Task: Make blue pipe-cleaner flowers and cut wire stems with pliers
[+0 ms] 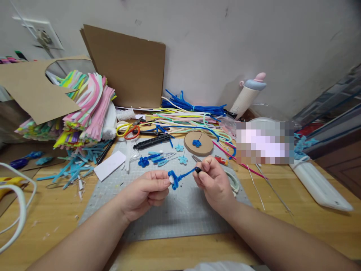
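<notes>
Watching from beside the table, I see both hands busy near the centre of the frame, above the grey cutting mat [169, 226]. The left hand [153, 188] is pinching a blue chenille flower [175, 183] between thumb and finger, and a small white piece [172, 179] is at its near side. From this flower a blue chenille stem [186, 174] goes to the right hand [214, 184], whose fingers are grasping the far end, together with a small dark piece [198, 169]; what this piece is, I cannot tell.

The stem looks almost straight between the hands. If they pulled apart too strongly, I think the petals could lose their shape, or the stem could slip from the flower. Too much pressure of the left thumb might flatten the loops or push the white piece aside.

Just behind the hands, in the middle of the frame, lie a darker blue flower [143, 162] and a light blue flower [183, 160]; a careless wrist could sweep them away. Beside the right hand is the pointed metal tip of a tool [195, 158], so a quick movement there could prick the fingers.
</notes>
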A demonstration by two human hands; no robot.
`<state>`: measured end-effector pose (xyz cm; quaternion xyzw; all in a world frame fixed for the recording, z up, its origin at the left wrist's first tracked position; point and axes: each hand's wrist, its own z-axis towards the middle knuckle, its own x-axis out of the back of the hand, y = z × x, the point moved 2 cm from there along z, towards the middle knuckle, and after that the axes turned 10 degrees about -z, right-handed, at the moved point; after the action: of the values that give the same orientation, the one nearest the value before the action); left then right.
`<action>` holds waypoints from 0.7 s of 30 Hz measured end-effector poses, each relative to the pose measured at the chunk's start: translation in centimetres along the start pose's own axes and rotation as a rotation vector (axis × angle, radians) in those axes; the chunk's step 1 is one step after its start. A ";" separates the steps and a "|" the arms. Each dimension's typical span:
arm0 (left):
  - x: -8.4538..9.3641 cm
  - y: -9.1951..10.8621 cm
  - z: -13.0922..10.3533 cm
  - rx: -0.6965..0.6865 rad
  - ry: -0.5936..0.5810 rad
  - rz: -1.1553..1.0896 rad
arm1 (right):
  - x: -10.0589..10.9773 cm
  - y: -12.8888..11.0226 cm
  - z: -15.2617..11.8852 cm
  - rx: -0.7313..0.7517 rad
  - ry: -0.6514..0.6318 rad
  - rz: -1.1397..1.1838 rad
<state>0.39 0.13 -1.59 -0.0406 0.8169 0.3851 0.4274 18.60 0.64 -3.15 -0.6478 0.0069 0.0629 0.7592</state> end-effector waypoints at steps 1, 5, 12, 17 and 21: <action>0.0 0.0 0.1 -0.001 -0.001 0.002 | 0.0 0.0 0.0 -0.003 -0.001 -0.001; -0.1 0.0 0.3 -0.003 -0.002 0.018 | -0.1 -0.1 -0.1 -0.012 -0.013 0.012; 0.1 -0.3 0.2 -0.021 0.049 0.024 | -0.5 -0.3 -0.3 -0.055 -0.025 0.049; 0.1 -0.3 0.4 -0.017 0.065 0.029 | -0.5 -0.3 -0.4 -0.064 -0.038 0.075; 0.0 -0.3 0.4 -0.016 0.066 0.038 | -0.6 -0.5 -0.4 -0.069 -0.030 0.070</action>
<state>0.78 0.22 -1.97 -0.0414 0.8281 0.3983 0.3923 18.12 0.15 -2.71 -0.6718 0.0158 0.0994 0.7339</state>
